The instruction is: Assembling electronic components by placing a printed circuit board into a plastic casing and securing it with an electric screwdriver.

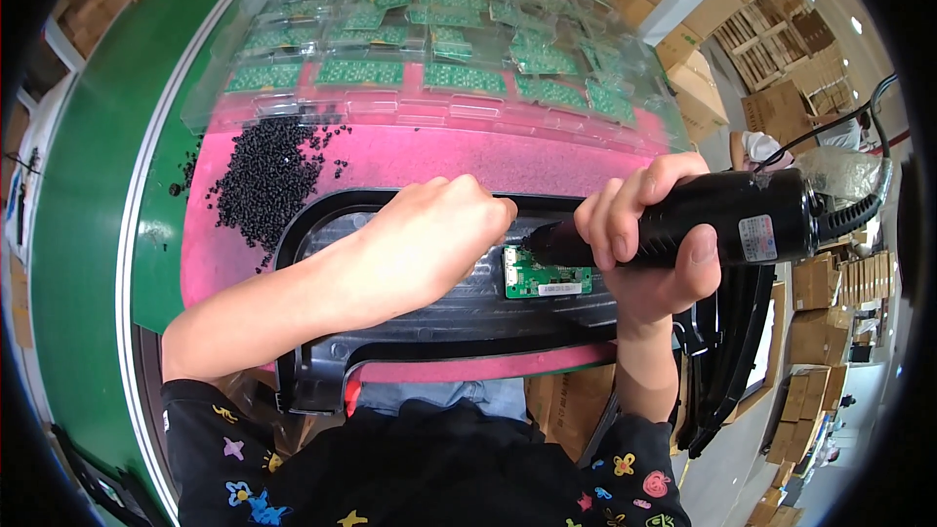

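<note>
My right hand (649,254) is wrapped round a thick black electric screwdriver (732,215) held almost level, its tapered nose pointing left. That nose is over a green circuit board (551,280) with a white label and white connectors. The board lies inside a long black plastic housing (410,334), on the pink mat (410,156). Just left of the nose is my left hand (429,239), closed, its knuckles up and fingertips turned away. Whatever its fingers hold, if anything, is hidden. The screwdriver's tip cannot be seen clearly.
A heap of small black screws (268,181) is spread at the mat's left. Behind, clear plastic trays (410,107) carry many green circuit boards. The screwdriver's cable (851,220) runs off right. Another black plastic part (747,351) stands at the right edge; cardboard boxes (810,283) lie beyond.
</note>
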{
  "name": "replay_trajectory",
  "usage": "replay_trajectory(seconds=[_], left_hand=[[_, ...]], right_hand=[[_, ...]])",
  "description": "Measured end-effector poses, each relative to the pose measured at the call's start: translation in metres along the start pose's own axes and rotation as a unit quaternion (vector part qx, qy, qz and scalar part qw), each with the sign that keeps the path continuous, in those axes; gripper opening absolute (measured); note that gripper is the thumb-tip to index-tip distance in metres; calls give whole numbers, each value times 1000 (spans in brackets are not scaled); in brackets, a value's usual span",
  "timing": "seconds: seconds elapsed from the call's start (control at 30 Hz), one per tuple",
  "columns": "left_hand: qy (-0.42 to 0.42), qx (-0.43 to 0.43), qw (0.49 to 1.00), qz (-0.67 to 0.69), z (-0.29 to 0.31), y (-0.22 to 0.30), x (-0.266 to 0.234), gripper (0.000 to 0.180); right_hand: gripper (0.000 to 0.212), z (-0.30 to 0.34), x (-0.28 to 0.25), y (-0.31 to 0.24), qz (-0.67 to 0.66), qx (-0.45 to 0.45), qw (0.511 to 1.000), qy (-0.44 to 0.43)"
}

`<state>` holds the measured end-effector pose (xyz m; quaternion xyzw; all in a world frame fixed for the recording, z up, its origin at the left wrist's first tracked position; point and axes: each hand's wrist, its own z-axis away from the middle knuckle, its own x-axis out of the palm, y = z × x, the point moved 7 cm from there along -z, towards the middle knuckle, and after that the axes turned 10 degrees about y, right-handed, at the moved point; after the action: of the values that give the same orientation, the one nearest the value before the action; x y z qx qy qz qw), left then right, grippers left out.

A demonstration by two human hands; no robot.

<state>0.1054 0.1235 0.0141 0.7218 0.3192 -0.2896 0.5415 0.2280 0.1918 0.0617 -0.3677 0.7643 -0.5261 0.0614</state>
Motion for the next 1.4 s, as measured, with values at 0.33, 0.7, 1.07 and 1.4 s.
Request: replay_trajectory(seconds=[0.33, 0.7, 1.07, 1.4], left_hand=[[-33, -23, 999, -20, 0, -3, 2, 11], [19, 55, 994, 91, -3, 9, 0, 12], [28, 65, 973, 220, -11, 25, -14, 20], [-17, -29, 953, 302, -10, 23, -8, 13]], right_hand=[[49, -13, 15, 16, 11, 56, 995, -79], [51, -4, 1, -3, -110, 4, 994, -24], [38, 12, -15, -83, -185, -108, 977, 17], [39, 22, -6, -90, -152, -162, 975, 17]])
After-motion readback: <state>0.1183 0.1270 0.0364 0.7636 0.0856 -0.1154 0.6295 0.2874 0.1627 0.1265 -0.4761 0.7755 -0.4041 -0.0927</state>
